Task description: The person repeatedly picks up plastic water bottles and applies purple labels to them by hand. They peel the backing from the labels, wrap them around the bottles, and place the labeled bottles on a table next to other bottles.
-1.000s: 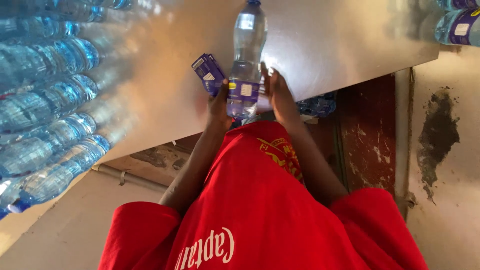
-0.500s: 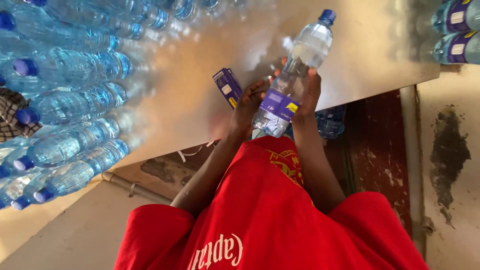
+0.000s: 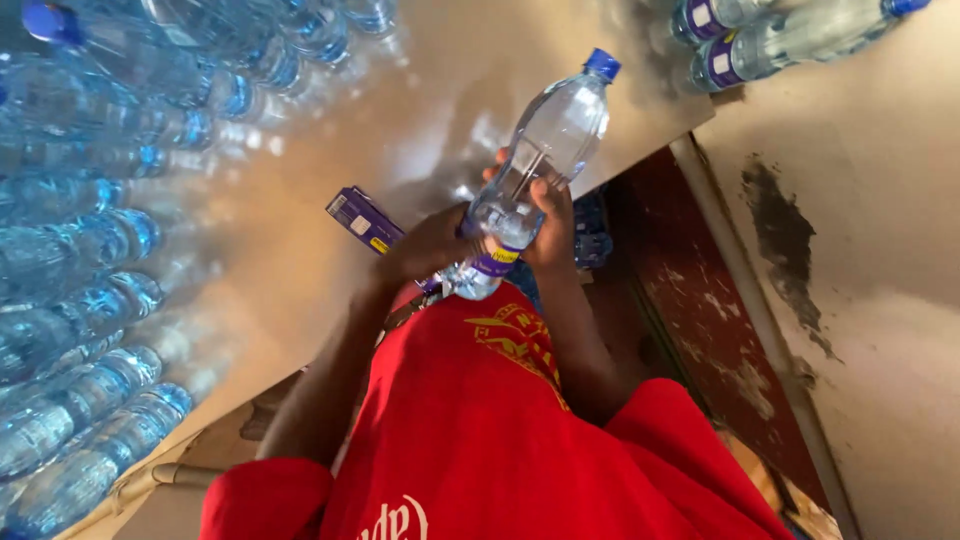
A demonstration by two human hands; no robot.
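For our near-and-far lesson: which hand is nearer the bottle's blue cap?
Right. The right hand wraps the middle of the clear bottle, closer to the blue cap; the left hand holds its base, farther away.

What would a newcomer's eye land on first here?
First, the clear plastic water bottle with a blue cap, tilted at centre, gripped by the right hand and the left hand. Next, the rows of blue-tinted plastic bottles along the left of the pale tabletop.

clear water bottle [image 3: 540, 165], blue cap, tilted
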